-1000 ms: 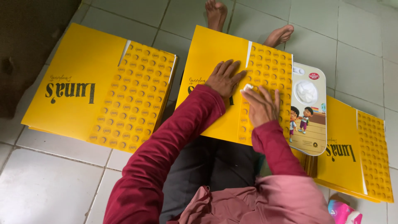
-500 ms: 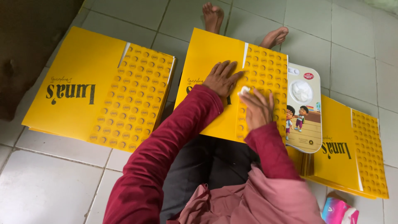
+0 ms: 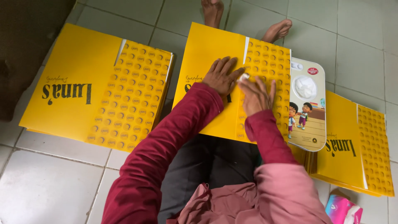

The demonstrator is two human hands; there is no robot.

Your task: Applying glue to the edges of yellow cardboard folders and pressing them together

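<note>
White floor tiles [image 3: 54,191] are filling the frame. At centre, the left hand [image 3: 222,76] is lying open on a yellow folder [image 3: 209,54]. The right hand [image 3: 257,95] is pinching a small white wad [image 3: 244,76] against it.

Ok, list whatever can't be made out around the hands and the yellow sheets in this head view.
- Small white thing between the hands: too small, half covered by the fingers of the right hand.
- Middle yellow sheet: its near edge is hidden by the sleeves and the left hand.
- Pink packet: cut off by the bottom edge.
- Stack under the right yellow sheet: count hidden; picture card covers its left part.
</note>
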